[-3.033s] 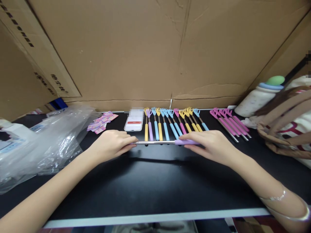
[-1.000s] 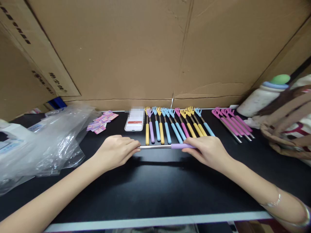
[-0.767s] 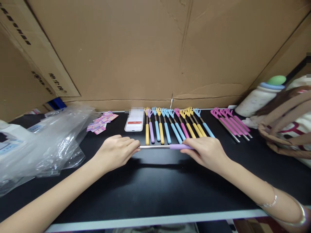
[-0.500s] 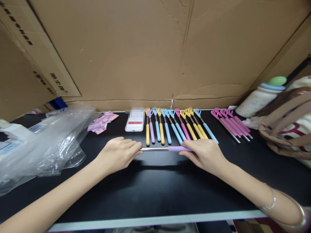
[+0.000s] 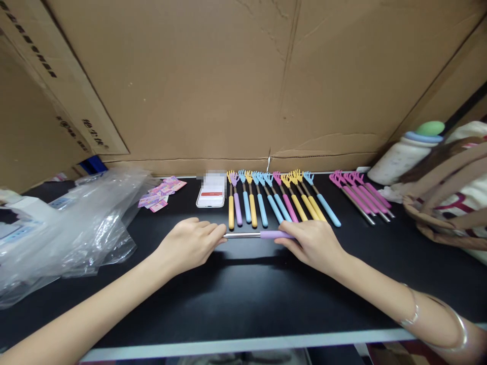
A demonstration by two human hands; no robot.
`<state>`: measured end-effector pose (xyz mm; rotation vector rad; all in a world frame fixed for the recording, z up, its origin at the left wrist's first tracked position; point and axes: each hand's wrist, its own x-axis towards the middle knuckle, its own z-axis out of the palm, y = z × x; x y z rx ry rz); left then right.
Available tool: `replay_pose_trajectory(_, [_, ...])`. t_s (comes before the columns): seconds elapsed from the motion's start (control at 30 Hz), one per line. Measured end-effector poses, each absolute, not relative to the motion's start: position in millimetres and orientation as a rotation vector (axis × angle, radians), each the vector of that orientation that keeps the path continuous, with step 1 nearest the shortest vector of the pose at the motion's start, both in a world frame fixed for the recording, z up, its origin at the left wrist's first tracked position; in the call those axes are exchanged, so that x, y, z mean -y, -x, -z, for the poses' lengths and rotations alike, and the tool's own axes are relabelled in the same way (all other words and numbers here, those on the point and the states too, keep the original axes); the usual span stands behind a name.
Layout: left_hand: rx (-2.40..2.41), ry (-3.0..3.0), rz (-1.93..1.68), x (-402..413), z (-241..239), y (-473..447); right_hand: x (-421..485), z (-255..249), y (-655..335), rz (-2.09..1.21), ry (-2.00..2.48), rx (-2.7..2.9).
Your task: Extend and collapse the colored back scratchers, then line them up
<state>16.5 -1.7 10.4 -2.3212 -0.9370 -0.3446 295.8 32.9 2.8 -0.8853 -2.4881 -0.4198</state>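
Both hands hold one back scratcher (image 5: 242,235) level above the front part of the table. Its metal rod and part of its purple grip show between the hands. My left hand (image 5: 196,243) is closed round the rod's end, hiding whatever head it has. Round the purple grip, my right hand (image 5: 314,241) is closed, covering the grip's far end. Just behind the hands lies a row of back scratchers (image 5: 261,209) with yellow, blue, purple and pink grips, claw heads pointing away. Several pink back scratchers (image 5: 359,195) lie apart at the right.
Clear plastic bags (image 5: 102,228) are heaped on the left of the black table (image 5: 243,304). Small printed cards (image 5: 162,192) and a phone (image 5: 210,195) lie behind my left hand. A bottle (image 5: 401,157) and a bag (image 5: 437,203) stand right. Cardboard (image 5: 213,86) walls the back.
My hands have come slightly closer together, and a little less of the metal rod shows between them. Both hands keep their hold; the other things lie as before.
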Motion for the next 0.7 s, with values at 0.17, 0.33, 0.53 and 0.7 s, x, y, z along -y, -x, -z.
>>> replay_pose_trajectory(0.17, [0.946,2.320,0.356,2.2,-10.1,-19.2,-30.8,-3.5,-295.1,0.415,0.891,2.478])
replay_pose_trajectory(0.33, [0.934,2.319,0.366,2.0,-11.0,-19.8,-29.2,-3.9,-294.5,0.413,0.894,2.479])
replay_pose_trajectory(0.53, [0.911,2.297,0.368,0.3,-16.6,-17.3,-30.1,-2.9,-292.6,0.400,0.905,2.462])
replay_pose_trajectory(0.7, [0.944,2.301,0.383,-0.9,-24.1,-13.0,-30.1,-9.7,-292.9,0.392,0.921,2.454])
